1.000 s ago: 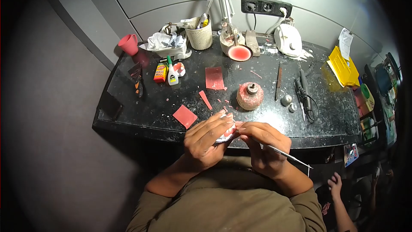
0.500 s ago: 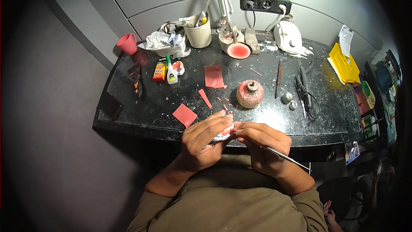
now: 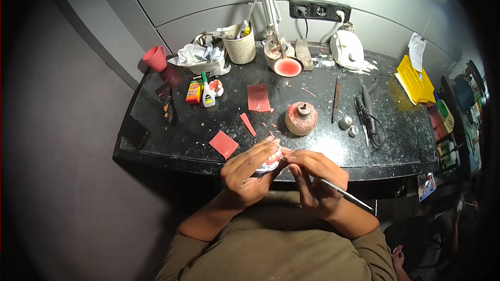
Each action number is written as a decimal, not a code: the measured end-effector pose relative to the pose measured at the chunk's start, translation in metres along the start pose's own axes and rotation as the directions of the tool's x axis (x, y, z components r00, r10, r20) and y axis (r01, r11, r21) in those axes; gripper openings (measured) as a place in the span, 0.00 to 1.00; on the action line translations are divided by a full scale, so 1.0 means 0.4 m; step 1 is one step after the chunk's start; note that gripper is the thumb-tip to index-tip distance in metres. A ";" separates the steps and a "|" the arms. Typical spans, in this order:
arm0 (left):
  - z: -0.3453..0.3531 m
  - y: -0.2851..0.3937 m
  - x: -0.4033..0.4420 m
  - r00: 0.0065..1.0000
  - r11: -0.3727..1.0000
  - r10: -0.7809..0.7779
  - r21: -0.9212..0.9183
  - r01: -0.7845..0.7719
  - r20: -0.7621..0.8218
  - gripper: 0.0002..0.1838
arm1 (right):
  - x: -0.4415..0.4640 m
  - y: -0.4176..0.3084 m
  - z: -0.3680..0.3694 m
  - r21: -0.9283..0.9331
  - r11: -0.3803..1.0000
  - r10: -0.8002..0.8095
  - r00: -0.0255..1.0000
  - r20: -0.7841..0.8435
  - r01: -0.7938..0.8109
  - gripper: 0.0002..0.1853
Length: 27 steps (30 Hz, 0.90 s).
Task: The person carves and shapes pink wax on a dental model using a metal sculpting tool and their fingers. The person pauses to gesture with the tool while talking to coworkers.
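My left hand [image 3: 246, 173] is wrapped around a denture model [image 3: 272, 162] with pink gum wax, a row of teeth and a white base, held at the bench's front edge. Its fingers cover part of the model. Against the model's right side rest the fingertips of my right hand [image 3: 322, 174]. That hand is closed on a slim metal carving tool [image 3: 348, 195], whose shaft sticks out toward the lower right. The tool's working end is hidden by the fingers. Pink wax sheets [image 3: 224, 144] and a cut wax strip [image 3: 248, 124] lie just beyond the left hand.
A wax-spattered burner [image 3: 301, 119] stands beyond my hands. Behind it are a pan of pink wax [image 3: 288, 67], a wicker-like cup [image 3: 240, 47] and a white device [image 3: 347, 50]. A corded handpiece [image 3: 369, 112] lies right; a knife [image 3: 167, 106] and glue bottle [image 3: 208, 94] stay left.
My right thumb has lifted and spread away from its fingers, and the tool has dipped slightly. The model's pink front shows a little more. The whole view has shifted slightly.
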State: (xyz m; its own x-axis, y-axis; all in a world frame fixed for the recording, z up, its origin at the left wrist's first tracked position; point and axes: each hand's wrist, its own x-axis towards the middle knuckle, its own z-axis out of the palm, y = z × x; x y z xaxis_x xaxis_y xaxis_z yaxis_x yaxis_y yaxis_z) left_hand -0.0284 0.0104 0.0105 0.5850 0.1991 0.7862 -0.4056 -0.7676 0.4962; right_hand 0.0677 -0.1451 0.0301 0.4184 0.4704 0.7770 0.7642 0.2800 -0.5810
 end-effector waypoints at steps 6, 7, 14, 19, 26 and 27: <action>0.006 -0.009 -0.006 0.994 0.989 0.101 0.110 -0.098 -0.027 0.20 | -0.005 -0.002 0.016 -0.022 0.999 -0.043 0.999 0.004 0.043 0.10; 0.006 -0.010 -0.006 0.992 0.985 0.124 0.127 -0.121 -0.023 0.21 | -0.005 -0.003 0.017 -0.021 0.999 -0.044 0.999 0.002 0.044 0.10; 0.018 -0.020 -0.018 0.989 0.986 0.142 0.101 -0.136 -0.048 0.21 | -0.017 0.004 0.018 0.055 0.997 0.058 0.996 -0.071 -0.054 0.11; 0.012 -0.005 -0.011 0.993 0.990 0.107 0.095 -0.102 -0.051 0.19 | -0.014 -0.005 0.019 0.023 1.000 0.000 1.000 -0.021 0.001 0.11; 0.025 -0.008 -0.025 0.996 1.000 0.014 -0.002 -0.014 -0.089 0.23 | -0.022 0.007 0.024 0.132 0.986 0.112 0.989 -0.096 -0.098 0.08; 0.025 -0.009 -0.024 0.996 0.999 -0.001 -0.045 -0.003 -0.091 0.23 | -0.019 0.003 0.023 0.130 0.987 0.109 0.989 -0.096 -0.096 0.08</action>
State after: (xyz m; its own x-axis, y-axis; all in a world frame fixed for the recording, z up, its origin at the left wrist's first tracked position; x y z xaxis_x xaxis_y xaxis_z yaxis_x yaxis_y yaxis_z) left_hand -0.0256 0.0050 -0.0026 0.5188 0.2542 0.8162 -0.4386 -0.7404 0.5094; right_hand 0.0611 -0.1408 0.0213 0.5443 0.4154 0.7288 0.6503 0.3400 -0.6794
